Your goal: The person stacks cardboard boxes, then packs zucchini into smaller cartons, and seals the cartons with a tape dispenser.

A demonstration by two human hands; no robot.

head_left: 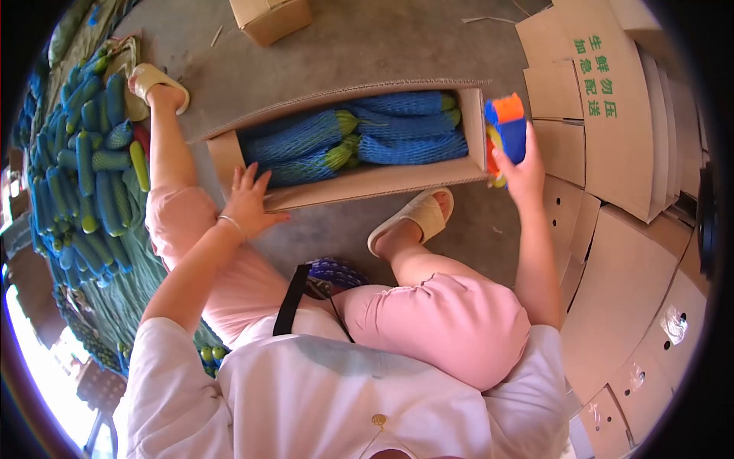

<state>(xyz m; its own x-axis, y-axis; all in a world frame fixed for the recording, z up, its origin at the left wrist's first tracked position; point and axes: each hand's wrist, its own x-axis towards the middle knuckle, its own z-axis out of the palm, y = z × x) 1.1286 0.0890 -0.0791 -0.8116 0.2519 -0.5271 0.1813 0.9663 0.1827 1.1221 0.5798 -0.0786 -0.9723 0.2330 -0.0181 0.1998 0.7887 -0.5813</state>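
An uncovered cardboard box [229,157] lies on the floor in front of me. Inside it, several long green vegetables [413,122], gourd-like in shape, lie side by side in blue mesh sleeves. My left hand [248,205] rests at the box's near left corner, fingers spread over the edge. At the box's right end, my right hand [522,170] is closed around a blue and orange tape dispenser [507,126], held upright close to the end wall. The fingers' far side is hidden behind the dispenser.
On the left, a large pile of blue-netted green vegetables [95,168] covers a green sheet [126,302]. Flat cardboard cartons [627,268] are stacked along the right. A small carton [271,17] stands at the back. My sandalled feet flank the box.
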